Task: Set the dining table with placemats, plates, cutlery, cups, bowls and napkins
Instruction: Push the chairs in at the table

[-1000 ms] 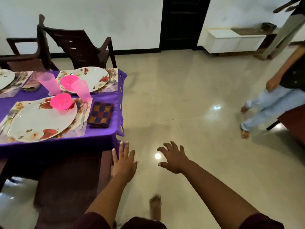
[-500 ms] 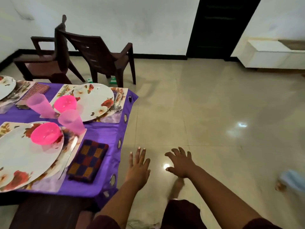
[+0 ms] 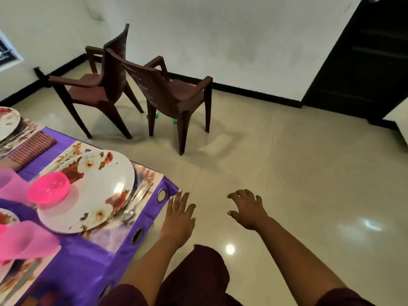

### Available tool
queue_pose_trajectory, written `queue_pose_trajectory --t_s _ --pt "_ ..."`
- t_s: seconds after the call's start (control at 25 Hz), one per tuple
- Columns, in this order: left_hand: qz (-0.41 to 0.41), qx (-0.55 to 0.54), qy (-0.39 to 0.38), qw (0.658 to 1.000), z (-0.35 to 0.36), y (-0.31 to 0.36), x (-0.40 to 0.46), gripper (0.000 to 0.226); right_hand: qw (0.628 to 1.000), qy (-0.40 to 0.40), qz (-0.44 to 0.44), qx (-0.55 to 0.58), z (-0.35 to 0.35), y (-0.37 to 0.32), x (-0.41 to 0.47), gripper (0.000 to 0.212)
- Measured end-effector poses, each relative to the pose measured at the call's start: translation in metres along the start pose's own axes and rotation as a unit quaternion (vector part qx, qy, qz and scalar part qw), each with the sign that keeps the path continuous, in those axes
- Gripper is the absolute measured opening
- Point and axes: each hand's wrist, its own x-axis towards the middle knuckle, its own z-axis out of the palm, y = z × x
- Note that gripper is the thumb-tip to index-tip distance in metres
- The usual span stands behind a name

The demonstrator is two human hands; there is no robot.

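Note:
A table under a purple cloth [image 3: 88, 268] fills the lower left. On a floral placemat [image 3: 152, 175] lies a white flowered plate [image 3: 99, 195] with a pink bowl [image 3: 49, 189] on it and cutlery [image 3: 134, 202] along its right side. A pink cup [image 3: 24, 241] stands at the near left, another pink cup [image 3: 11, 186] behind the bowl. A checked napkin [image 3: 33, 149] and a second plate [image 3: 6, 120] lie further back. My left hand [image 3: 178, 215] hovers with straight fingers just off the table's corner, holding nothing. My right hand [image 3: 247, 208] floats over the floor, fingers loosely bent, empty.
Two dark brown plastic armchairs [image 3: 172, 96] stand back to back on the shiny tiled floor [image 3: 287, 173] beyond the table. A dark door [image 3: 364, 54] is at the right, next to a white wall. My dark trouser leg [image 3: 198, 277] shows below.
The view has swung left and closer to the table's far corner. The other person has left the frame. The checked dark napkin is no longer in view. Both hands stay empty.

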Motion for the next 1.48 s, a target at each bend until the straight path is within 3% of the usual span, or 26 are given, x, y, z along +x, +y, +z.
queue_pose_trajectory --t_s 0.2,0.32,0.44,0.72,1.0,1.12,1.36,1.48 --pt "-0.056 -0.052 0.059 0.995 0.001 -0.045 0.174 0.048 0.998 0.015 -0.064 -0.006 -0.067 0.036 0.166 0.055" --pt "-0.11 -0.064 0.045 0.991 -0.01 -0.084 0.275 0.052 0.993 -0.001 -0.112 -0.047 -0.121 0.046 0.263 0.056" --pt "-0.174 -0.062 0.038 0.982 -0.037 -0.122 0.351 0.052 0.99 0.013 -0.134 -0.047 -0.18 0.049 0.349 0.055" --pt "-0.322 -0.042 0.121 0.938 -0.091 -0.234 0.482 0.053 0.971 0.0 -0.234 -0.048 -0.267 0.006 0.538 0.054" --pt "-0.464 -0.14 0.143 0.863 -0.117 -0.312 0.569 0.06 0.928 -0.043 -0.37 -0.027 -0.333 -0.076 0.692 0.052" --pt "-0.534 -0.232 0.163 0.797 -0.126 -0.33 0.591 0.053 0.916 -0.084 -0.393 0.015 -0.345 -0.108 0.729 0.054" --pt "-0.537 -0.196 0.133 0.809 -0.151 -0.396 0.604 0.069 0.905 -0.172 -0.386 0.044 -0.342 -0.187 0.755 0.089" --pt "-0.494 -0.114 0.048 0.861 -0.162 -0.431 0.61 0.088 0.918 -0.165 -0.357 0.057 -0.338 -0.219 0.758 0.098"
